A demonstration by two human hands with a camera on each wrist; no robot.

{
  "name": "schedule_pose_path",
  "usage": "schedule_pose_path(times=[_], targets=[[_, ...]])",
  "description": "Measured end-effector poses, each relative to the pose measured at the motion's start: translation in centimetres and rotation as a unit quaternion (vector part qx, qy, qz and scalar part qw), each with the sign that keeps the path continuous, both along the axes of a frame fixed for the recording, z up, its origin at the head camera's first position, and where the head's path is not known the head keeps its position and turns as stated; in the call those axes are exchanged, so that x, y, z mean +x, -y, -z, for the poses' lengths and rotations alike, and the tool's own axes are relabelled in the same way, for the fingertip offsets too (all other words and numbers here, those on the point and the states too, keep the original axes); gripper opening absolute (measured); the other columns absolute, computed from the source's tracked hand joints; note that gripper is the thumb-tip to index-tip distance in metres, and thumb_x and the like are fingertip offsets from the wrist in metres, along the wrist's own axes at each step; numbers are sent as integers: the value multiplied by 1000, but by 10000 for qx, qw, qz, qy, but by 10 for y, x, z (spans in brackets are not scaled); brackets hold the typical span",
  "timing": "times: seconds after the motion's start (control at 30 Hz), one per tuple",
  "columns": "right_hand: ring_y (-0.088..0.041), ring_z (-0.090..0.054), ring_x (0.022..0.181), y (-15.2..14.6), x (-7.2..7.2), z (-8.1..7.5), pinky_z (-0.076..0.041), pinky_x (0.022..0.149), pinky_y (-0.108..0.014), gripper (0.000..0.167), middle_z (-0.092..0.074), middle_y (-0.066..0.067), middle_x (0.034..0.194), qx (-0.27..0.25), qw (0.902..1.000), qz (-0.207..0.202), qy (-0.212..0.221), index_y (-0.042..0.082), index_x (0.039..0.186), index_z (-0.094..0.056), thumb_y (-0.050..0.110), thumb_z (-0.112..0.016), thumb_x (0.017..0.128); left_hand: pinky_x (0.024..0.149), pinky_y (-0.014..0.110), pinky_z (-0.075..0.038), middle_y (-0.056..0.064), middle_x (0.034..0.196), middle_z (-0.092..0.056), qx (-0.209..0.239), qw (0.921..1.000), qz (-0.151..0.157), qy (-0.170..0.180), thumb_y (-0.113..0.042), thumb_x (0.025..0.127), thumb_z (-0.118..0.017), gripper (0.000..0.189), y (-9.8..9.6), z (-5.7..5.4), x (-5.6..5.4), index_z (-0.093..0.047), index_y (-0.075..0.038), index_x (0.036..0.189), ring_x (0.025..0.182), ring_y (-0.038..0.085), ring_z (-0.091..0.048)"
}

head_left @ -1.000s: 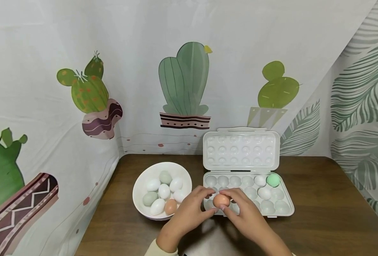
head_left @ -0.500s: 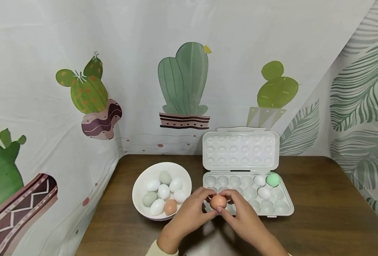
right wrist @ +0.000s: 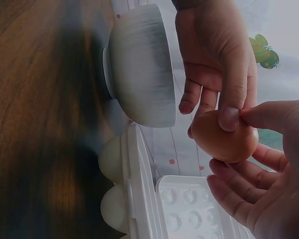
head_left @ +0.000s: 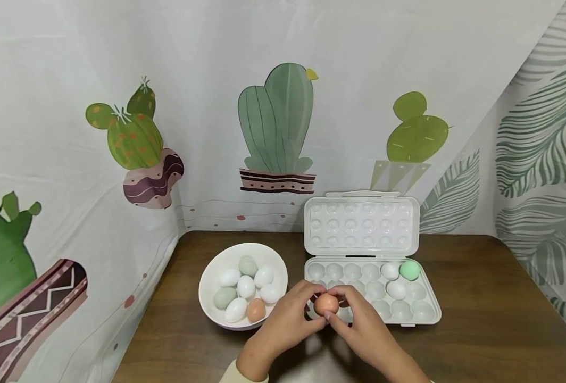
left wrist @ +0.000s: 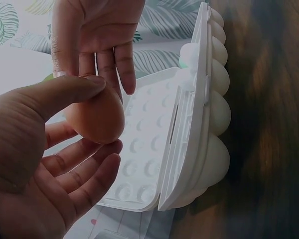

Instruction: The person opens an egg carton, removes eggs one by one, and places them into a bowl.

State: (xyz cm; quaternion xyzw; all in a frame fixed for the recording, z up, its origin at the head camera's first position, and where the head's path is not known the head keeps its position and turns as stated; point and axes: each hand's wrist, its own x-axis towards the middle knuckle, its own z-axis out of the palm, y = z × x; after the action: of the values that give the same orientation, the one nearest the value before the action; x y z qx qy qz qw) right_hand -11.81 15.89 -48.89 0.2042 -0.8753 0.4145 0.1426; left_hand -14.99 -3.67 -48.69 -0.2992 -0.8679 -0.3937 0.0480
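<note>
backdrop [head_left: 206, 53]: white cloth, cactus and leaf prints, behind the table and along both sides. table [head_left: 484, 319]: dark wood. egg carton [head_left: 361, 256]: open, right of the middle of the table's back edge, lid [head_left: 359, 224] raised along that edge. white bowl [head_left: 208, 279]: just in from the table's left edge, near the carton's left side, eight eggs inside: five white, two pale green, one brown.

left hand [head_left: 290, 314] and right hand [head_left: 363, 324]: both on the same brown egg [head_left: 326, 304], pinching it between thumbs and fingers. egg is up above the carton tray, toward its front left corner.

smallest, in the tray: mint-green ball [head_left: 409, 270] in the back right corner cup, white egg [head_left: 390, 271] beside it, second white egg [head_left: 396, 290] one row forward, second cup from the right edge.
</note>
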Motion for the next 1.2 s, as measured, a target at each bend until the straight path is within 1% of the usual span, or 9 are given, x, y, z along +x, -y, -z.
schedule_pose_path(times=[0.17, 0.33, 0.4, 0.57, 0.67, 0.77, 0.93, 1.03, 1.2], targets=[[-3, -61, 100, 0, 0, 0, -54, 83, -30, 37, -63, 12, 121, 4, 10000, -4, 2, 18, 125, -58, 21, -75, 91, 82, 19, -52, -10, 113, -62, -31, 10000, -12, -22, -24, 80, -82, 43, 0, -1, 0, -63, -24, 119, 94, 8, -60], [-5, -62, 102, -3, -1, 0, -55, 86, -30, 40, -63, 8, 122, 59, 9996, -44, -270, 17, 127, -58, 18, -75, 91, 78, 16, -50, -9, 112, -62, -66, 9999, -45, -145, -24, 80, -82, 43, 0, -2, 0, -63, -24, 119, 90, 11, -61], [-9, -64, 103, -5, -1, -1, -56, 87, -31, 41, -63, 6, 124, 72, 9994, -28, -332, 17, 129, -57, 17, -74, 91, 76, 16, -49, -10, 110, -61, -90, 9997, -108, -196, -25, 80, -81, 43, 1, -3, -1, -62, -24, 119, 87, 10, -60], [-15, -66, 102, -11, -2, -4, -56, 87, -32, 41, -63, 8, 124, 104, 9996, 134, -242, 23, 130, -57, 16, -73, 92, 74, 15, -48, -11, 107, -59, -105, 9993, -311, -205, -25, 79, -80, 46, 6, -4, -2, -61, -23, 120, 83, 9, -58], [-14, -65, 101, -16, -3, -7, -56, 86, -33, 41, -62, 12, 122, 126, 9993, 266, -244, 24, 129, -59, 14, -73, 91, 75, 17, -50, -10, 107, -59, -43, 9990, -371, -229, -24, 79, -80, 47, 9, -4, -4, -61, -21, 122, 83, 9, -60], [-12, -65, 101, -21, -6, -9, -56, 86, -33, 42, -62, 13, 121, 122, 9985, 398, -367, 22, 127, -61, 11, -74, 89, 77, 20, -52, -9, 107, -59, 45, 9989, -409, -220, -22, 79, -80, 47, 12, -4, -6, -60, -18, 121, 84, 7, -59], [-16, -65, 99, -27, -10, -10, -55, 85, -33, 40, -64, 11, 118, 127, 9968, 502, -601, 19, 124, -64, 7, -75, 87, 78, 23, -53, -9, 109, -60, 113, 9983, -550, -130, -20, 79, -80, 47, 19, -5, -10, -60, -17, 122, 89, 7, -59], [-14, -65, 98, -30, -11, -10, -55, 85, -33, 38, -65, 9, 118, 221, 9959, 625, -608, 18, 123, -64, 9, -76, 88, 79, 23, -52, -9, 109, -61, 64, 9975, -681, -192, -21, 79, -80, 48, 23, -6, -11, -61, -18, 123, 91, 6, -57], [-9, -63, 99, -37, -13, -8, -55, 86, -36, 36, -65, 8, 119, 359, 9938, 924, -500, 19, 122, -65, 11, -75, 89, 77, 21, -52, -10, 107, -60, 54, 9956, -900, -263, -21, 80, -79, 46, 29, -8, -13, -63, -20, 123, 88, 6, -58]])
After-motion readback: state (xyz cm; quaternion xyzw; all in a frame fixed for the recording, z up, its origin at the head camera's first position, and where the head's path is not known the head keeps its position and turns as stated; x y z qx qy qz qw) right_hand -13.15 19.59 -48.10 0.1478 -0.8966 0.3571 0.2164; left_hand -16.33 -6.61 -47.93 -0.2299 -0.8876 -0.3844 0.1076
